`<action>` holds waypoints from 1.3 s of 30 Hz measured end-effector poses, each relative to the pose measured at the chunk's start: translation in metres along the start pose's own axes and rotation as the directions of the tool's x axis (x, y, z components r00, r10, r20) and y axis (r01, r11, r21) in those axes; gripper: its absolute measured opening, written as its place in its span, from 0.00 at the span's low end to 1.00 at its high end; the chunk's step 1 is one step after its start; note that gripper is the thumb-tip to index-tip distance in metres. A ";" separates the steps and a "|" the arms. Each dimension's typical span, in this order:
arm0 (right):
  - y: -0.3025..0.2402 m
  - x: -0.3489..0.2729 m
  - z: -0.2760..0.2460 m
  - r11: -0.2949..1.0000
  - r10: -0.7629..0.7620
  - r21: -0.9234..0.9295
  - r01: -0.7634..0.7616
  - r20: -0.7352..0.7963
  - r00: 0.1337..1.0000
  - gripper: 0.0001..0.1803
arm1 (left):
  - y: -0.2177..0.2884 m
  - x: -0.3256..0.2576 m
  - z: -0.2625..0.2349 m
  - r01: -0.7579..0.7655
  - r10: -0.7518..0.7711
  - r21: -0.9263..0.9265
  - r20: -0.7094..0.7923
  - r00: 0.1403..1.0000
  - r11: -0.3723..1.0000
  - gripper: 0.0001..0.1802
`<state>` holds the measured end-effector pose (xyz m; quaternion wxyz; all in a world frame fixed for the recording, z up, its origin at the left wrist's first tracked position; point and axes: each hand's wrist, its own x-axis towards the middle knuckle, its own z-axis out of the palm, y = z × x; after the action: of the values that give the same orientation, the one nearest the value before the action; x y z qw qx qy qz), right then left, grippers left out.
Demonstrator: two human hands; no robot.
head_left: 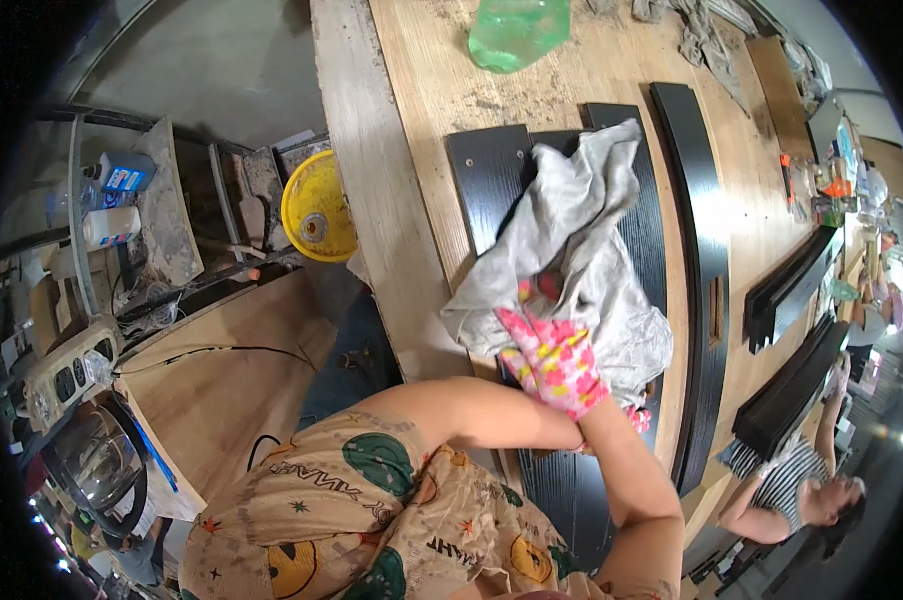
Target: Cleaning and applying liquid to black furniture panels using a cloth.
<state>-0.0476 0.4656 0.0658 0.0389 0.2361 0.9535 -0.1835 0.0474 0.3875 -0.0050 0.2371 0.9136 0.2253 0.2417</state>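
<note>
Far off the workbench's left edge, a white bottle (111,226) lies on a cluttered shelf, and below it a power strip (71,368) sits beside a dark round pot lid (96,462). A yellow disc-shaped reel (317,207) stands just off the workbench's (391,230) pale left edge.

On the bench itself, a green translucent plastic bottle (516,30) lies near the far edge. Below it several black wood-grain panels (486,175) lie side by side, running from the middle of the bench toward the near edge. A crumpled grey cloth (581,230) is spread over these panels, covering their middle stretch.

The left hand (554,358), in a pink flowered glove, presses down on the near part of the grey cloth with fingers curled into the fabric, gripping it against the panels. The right hand (639,416) is almost wholly hidden behind the left wrist and the cloth; only a bit of pink glove shows, touching the cloth's near edge, and whether it is open or closed cannot be told. The forearms cross, the left one lying over the right.

To the right of the cloth a long curved black strip (706,250) arcs along the bench. Further right, two stacks of black boards (786,290) rest near the bench's right edge. Beyond that edge another person in a striped shirt (771,480) stands, an arm raised toward the lower stack.
</note>
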 end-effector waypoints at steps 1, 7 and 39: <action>0.010 0.008 -0.004 1.000 0.016 -0.015 -0.016 -0.019 1.000 0.31 | -0.002 0.002 0.001 -0.004 0.004 -0.005 -0.001 1.000 1.000 0.22; 0.145 0.092 -0.014 0.848 0.273 -0.258 -0.463 -0.536 0.799 0.31 | -0.020 0.015 0.000 0.035 -0.036 0.038 0.022 0.999 0.999 0.22; 0.004 -0.026 0.041 0.983 0.150 -0.003 -0.186 -0.580 0.801 0.20 | 0.005 -0.103 -0.052 -0.025 0.011 -0.154 -0.089 0.996 0.988 0.31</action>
<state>-0.0229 0.4426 0.0308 -0.2285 0.3628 0.9006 -0.0708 -0.0607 0.3459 0.0037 0.2953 0.8829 0.2076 0.3005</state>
